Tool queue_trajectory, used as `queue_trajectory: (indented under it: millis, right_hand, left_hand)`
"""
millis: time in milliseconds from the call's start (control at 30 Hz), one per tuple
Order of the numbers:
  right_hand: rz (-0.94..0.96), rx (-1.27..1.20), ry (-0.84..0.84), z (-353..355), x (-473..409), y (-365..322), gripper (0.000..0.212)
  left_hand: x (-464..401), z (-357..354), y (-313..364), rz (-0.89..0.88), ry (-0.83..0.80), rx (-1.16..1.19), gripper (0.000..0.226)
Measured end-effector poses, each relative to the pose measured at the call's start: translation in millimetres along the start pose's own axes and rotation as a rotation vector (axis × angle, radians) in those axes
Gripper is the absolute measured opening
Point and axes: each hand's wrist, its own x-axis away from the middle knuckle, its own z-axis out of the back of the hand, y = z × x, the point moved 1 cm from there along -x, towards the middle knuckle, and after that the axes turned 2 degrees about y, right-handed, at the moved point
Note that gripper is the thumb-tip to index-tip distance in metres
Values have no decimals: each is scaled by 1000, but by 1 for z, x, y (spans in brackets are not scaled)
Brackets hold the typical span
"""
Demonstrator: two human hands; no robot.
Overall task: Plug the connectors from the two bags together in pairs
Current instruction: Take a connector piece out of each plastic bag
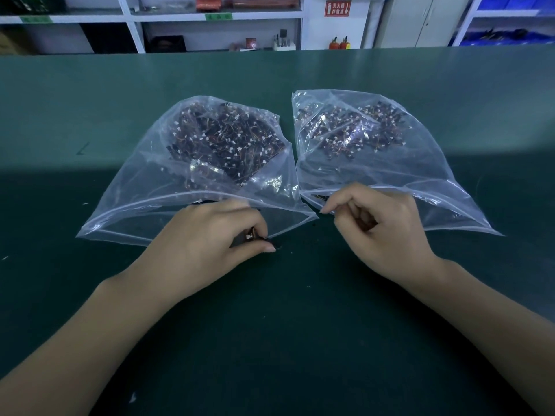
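Left bag: clear, soft plastic zip bag lying flat on the dark green bench mat, mouth towards the person, heaped with small wired connectors with white plastic housings and thin dark leads.
Right bag: matching clear zip bag just beside it, mouth also open, holding a like heap of connectors.
Left hand: left hand at the left bag's mouth, fingers curled, pinching one small white-headed connector against the mat.
Right hand: right hand at the right bag's mouth, fingers curled in a pinch; whether it grasps a piece I cannot tell.
Handling, judged: very light, small, rigid housings; limp, tangle-prone leads; film slippery.
Hold point, judged: the housing body between thumb and forefinger, never the wires.
Risk, judged: neighbouring leads dragged out with the piece; pins bent if mated askew.
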Motion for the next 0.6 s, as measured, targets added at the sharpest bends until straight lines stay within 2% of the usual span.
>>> queue_trajectory:
  millis: [133, 200, 300, 467, 533, 600]
  right_hand:
    - [40, -24, -39, -3, 1, -2, 18]
    - [53, -36, -69, -5, 3, -3, 16]
    - [81, -65, -139, -5, 4, -5, 18]
    - [95, -118, -232, -4, 3, -6, 45]
    - [91, -132, -233, -4, 3, -5, 44]
    - [113, -123, -195, -5, 3, -4, 33]
  left_hand:
    - [1, -7, 5, -74, 95, 70, 12]
    - [1, -13, 7, -72, 129, 125, 13]
    - [0, -22, 11, 17, 170, 316, 14]
    - [1, -32, 16, 205, 158, 642, 11]
    - [2, -32, 17, 251, 153, 729, 11]
    - [1, -32, 17, 275, 143, 796, 10]
